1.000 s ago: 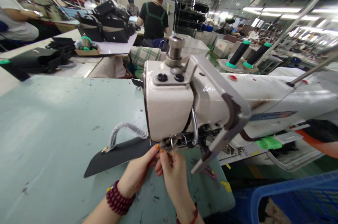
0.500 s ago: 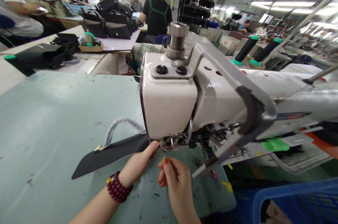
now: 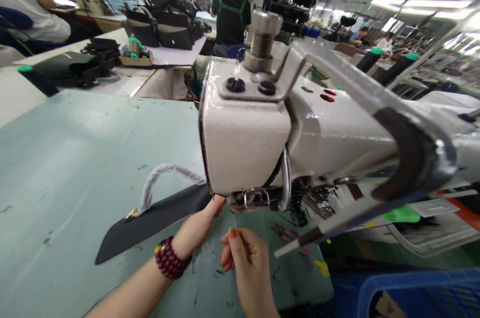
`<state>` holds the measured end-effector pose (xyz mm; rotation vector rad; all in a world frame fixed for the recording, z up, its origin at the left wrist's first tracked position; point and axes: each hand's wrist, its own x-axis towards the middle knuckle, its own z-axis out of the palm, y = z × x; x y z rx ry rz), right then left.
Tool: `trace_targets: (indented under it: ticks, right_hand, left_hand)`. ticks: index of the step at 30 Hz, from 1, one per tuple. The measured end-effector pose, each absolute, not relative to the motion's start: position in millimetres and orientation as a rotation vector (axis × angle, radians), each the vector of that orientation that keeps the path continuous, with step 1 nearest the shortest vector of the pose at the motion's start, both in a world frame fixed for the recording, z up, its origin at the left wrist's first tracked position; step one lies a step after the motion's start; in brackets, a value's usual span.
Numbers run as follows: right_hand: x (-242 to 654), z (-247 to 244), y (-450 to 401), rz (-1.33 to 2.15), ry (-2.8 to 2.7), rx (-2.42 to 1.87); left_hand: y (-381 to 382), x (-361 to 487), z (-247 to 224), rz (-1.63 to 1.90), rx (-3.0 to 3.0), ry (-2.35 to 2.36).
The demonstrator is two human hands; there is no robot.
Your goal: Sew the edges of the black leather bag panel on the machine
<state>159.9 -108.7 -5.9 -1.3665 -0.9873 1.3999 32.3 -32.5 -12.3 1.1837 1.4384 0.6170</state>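
Note:
A cream sewing machine head point(image 3: 243, 143) hangs over the pale green table point(image 3: 75, 158). Under it lies a flat black leather piece point(image 3: 150, 225) with a plastic-wrapped handle point(image 3: 157, 180) and a small gold fitting. My left hand point(image 3: 195, 228), with a dark red bead bracelet point(image 3: 168, 260) on the wrist, reaches over the black piece to the presser-foot area point(image 3: 258, 200); its fingertips are hidden beneath the head. My right hand point(image 3: 245, 263) hovers just below and in front, thumb and fingers pinched together; I see nothing between them.
A blue plastic crate point(image 3: 412, 293) stands at the lower right. Black thread cones point(image 3: 369, 60) rise behind the machine. Black bags point(image 3: 165, 23) are piled on the far bench. One person point(image 3: 230, 13) stands with their back turned; another person point(image 3: 26, 8) sits far left.
My right hand has drawn back and down from the needle area. My left hand stays at the presser foot. The view has moved closer to the machine head.

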Motion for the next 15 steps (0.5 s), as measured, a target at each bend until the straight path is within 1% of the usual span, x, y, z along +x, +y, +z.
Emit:
trace_targets:
  ticks: [4, 9, 15]
  right_hand:
    - [161, -6, -109, 1.417, -0.983, -1.377]
    - [162, -6, -109, 1.428, -0.999, -1.339]
    - [162, -5, -113, 1.435, -1.027, -1.291]
  left_hand:
    - [-39, 37, -18, 0.684, 1.152, 1.421]
    - [-47, 47, -27, 0.857, 1.082, 1.328]
    - [-52, 59, -29, 0.965, 1.035, 1.372]
